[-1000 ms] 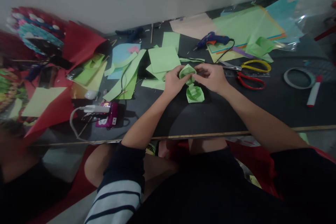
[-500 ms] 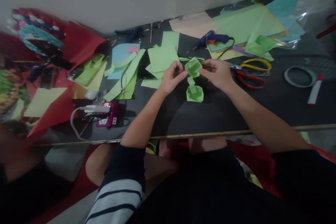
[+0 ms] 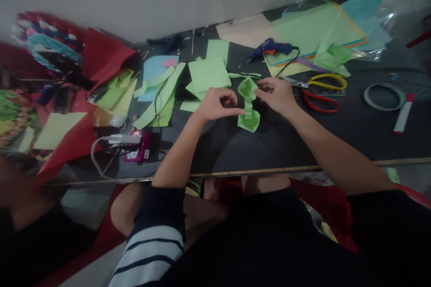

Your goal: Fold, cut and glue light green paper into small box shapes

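Observation:
A light green folded-paper piece stands over the black table in front of me. It has an upper paper cup [image 3: 248,87] and a lower paper cup [image 3: 248,122], joined by a pleated paper strip [image 3: 248,106]. My right hand [image 3: 276,94] pinches the right edge of the upper cup between thumb and fingers. My left hand [image 3: 220,104] is at the left side, its thumb stretched out to the strip near the lower cup. The other left fingers are curled, with a gap between them and the thumb.
Scissors [image 3: 325,80] lie right of my right hand, a blue glue gun [image 3: 272,48] behind. Green paper sheets [image 3: 209,74] lie beyond my left hand. Farther right are a tape ring [image 3: 384,97] and a marker [image 3: 404,115]; a purple power adapter [image 3: 143,145] sits left. Another person's arm shows far left.
My left hand has moved down from the upper cup to the strip, its thumb now stretched out. The upper cup has tipped and dropped slightly nearer the lower one; my right hand still holds it.

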`<state>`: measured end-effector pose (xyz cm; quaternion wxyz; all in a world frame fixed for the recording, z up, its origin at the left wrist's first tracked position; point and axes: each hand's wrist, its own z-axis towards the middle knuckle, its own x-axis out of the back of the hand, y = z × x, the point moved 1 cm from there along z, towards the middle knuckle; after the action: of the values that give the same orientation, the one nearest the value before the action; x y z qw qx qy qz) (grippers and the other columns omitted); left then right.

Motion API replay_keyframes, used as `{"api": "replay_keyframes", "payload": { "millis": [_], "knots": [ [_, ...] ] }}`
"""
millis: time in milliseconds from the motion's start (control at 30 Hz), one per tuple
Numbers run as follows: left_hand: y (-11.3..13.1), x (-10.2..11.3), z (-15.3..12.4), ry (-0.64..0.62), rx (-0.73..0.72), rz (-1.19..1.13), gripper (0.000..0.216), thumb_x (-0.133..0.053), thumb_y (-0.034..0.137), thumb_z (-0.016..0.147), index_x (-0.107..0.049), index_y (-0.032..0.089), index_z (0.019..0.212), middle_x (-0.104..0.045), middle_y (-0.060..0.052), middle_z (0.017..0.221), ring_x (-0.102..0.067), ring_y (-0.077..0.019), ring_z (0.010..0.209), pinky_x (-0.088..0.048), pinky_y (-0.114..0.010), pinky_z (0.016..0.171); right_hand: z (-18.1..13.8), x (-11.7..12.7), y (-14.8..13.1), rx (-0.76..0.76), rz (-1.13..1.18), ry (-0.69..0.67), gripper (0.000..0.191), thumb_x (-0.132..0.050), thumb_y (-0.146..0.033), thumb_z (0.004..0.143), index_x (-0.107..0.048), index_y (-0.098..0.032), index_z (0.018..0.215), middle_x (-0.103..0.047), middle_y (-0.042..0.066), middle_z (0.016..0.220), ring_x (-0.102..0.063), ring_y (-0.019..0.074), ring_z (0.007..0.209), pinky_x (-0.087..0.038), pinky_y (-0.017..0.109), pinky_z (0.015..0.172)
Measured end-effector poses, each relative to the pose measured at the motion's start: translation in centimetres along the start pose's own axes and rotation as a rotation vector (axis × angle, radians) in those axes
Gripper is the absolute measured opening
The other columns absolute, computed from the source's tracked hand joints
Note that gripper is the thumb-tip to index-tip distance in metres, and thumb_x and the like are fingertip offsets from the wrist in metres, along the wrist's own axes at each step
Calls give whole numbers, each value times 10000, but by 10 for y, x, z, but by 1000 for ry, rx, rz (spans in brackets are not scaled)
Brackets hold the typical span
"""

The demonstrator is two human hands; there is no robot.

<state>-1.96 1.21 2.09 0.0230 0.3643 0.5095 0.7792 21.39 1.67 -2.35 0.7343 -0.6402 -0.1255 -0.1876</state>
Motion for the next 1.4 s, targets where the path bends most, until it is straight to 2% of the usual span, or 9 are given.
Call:
{"api": "replay_keyframes", "payload": {
  "millis": [167, 267, 500, 733, 900, 1033, 1133, 1267, 1400],
  "knots": [
    [20, -7, -5, -364, -82, 218, 473, -930, 672, 655, -848, 254, 860, -660, 15, 591, -566, -134, 540, -356, -279, 564, 3, 1, -3, -10, -51, 16, 242, -793, -309, 762, -779, -180, 965, -802, 71, 900, -764, 249, 869, -620, 426, 893],
    [21, -21, -5, -438, -93, 432, 257, -960, 482, 692, -865, 297, 842, -686, 34, 577, -626, -152, 554, -315, -277, 559, 2, 1, -9, -34, -71, 9, 218, -793, -277, 763, -782, -175, 956, -796, 72, 891, -762, 251, 867, -613, 436, 912],
    [10, -22, -3, -287, -127, 341, 269, -861, 540, 801, -827, 288, 715, -674, 25, 544, -618, -144, 536, -373, -288, 572, 3, 1, -6, 12, -45, 18, 202, -783, -286, 791, -776, -179, 962, -786, 76, 907, -761, 250, 889, -624, 424, 898],
    [-10, -16, 3, 294, 169, 62, 546, -699, 710, 896, -724, 224, 650, -653, -18, 573, -534, -136, 546, -418, -305, 545, 2, -1, -4, 51, 42, -18, 262, -826, -363, 773, -780, -204, 976, -810, 76, 940, -766, 242, 885, -639, 398, 838],
    [-14, -33, 6, 256, 218, 84, 456, -795, 644, 834, -734, 223, 668, -581, 27, 514, -499, -118, 512, -409, -297, 537, -4, 3, -12, 117, 44, -18, 353, -842, -485, 757, -791, -196, 954, -819, 87, 947, -766, 242, 873, -635, 390, 810],
    [-15, -37, 5, 401, 240, 176, 425, -843, 567, 829, -646, 216, 694, -588, 27, 573, -543, -123, 551, -444, -290, 566, -6, 8, -16, 133, 43, -19, 344, -830, -476, 763, -793, -194, 957, -818, 88, 934, -762, 236, 856, -632, 385, 797],
    [-18, -34, 4, 493, 190, 229, 460, -926, 548, 747, -652, 220, 918, -698, -18, 812, -635, -155, 689, -512, -296, 646, -7, 11, -19, 145, 14, -57, 306, -831, -446, 767, -791, -205, 950, -819, 85, 925, -756, 236, 834, -634, 394, 805],
    [-21, -35, 5, 372, 99, 177, 529, -884, 486, 797, -669, 214, 1198, -759, -112, 1216, -733, -197, 901, -590, -307, 793, -10, 15, -25, 188, -68, -119, 214, -793, -378, 774, -801, -220, 917, -819, 73, 914, -749, 239, 820, -633, 395, 820],
    [-17, -40, 4, 250, 87, 98, 431, -789, 402, 876, -704, 186, 1238, -815, -97, 1110, -775, -210, 944, -608, -294, 783, -14, 21, -33, 242, -161, -157, 194, -733, -328, 775, -807, -231, 925, -824, 58, 911, -744, 252, 810, -629, 400, 816]
  ]
}}
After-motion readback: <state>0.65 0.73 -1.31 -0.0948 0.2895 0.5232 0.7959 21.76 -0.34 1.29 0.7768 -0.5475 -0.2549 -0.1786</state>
